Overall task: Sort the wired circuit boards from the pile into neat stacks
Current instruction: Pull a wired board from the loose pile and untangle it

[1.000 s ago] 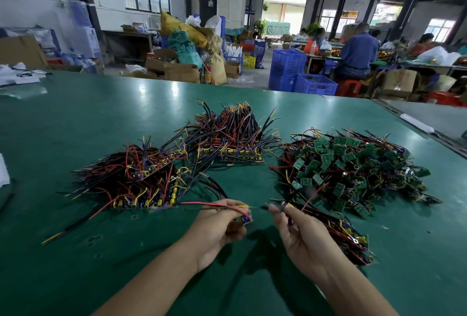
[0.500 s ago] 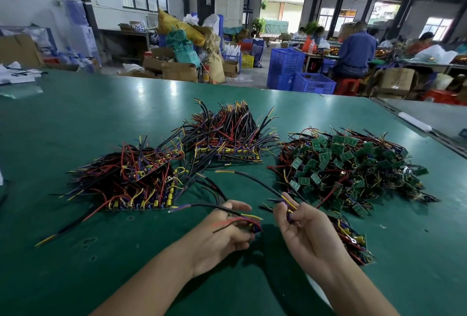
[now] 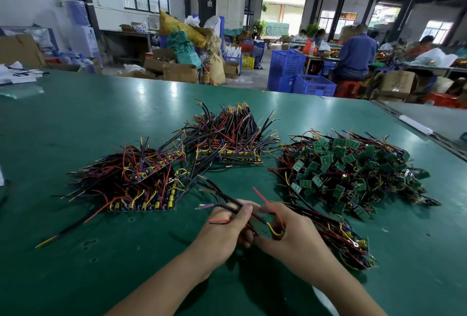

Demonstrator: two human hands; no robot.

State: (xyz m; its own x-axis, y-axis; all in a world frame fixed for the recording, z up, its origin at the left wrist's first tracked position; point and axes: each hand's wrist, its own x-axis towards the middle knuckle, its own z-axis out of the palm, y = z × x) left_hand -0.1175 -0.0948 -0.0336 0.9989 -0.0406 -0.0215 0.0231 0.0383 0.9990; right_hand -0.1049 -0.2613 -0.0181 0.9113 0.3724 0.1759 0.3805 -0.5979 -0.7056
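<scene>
Both forearms come in from the bottom edge and meet over the green table (image 3: 75,138), near its front. The left hand (image 3: 227,227) is back-up with a straight wrist, its fingers curled over toward the right hand (image 3: 293,237). The right hand is also back-up, thumb side facing the left hand and fingers bent inward. The fingertips of the two hands are touching or nearly so.

One wired board (image 3: 257,218) sits between them. The left hand grasps its black leads, which cross over the curled fingers. The right hand pinches the end where a yellow wire (image 3: 274,231) loops out by the thumb. The board itself is hidden behind the fingers, so only wires show. Cannot tell whether it touches the table.

The long axis is diagonal. The black leads run from the right hand's pinch up and to the left, away from the person, and their free ends pass beyond the left knuckles. A red wire (image 3: 266,203) sticks up and left out of the right hand's grip. A short red-and-black end (image 3: 219,221) pokes left from the left fingers.

The left stack (image 3: 141,184) lies just beyond the left hand, with its wires fanned out leftward. A second stack (image 3: 232,138) sits farther back in the centre. The loose pile (image 3: 353,169), full of small green boards, is on the right, apart from both stacks. A small bunch (image 3: 348,240) lies just beside the right wrist.
</scene>
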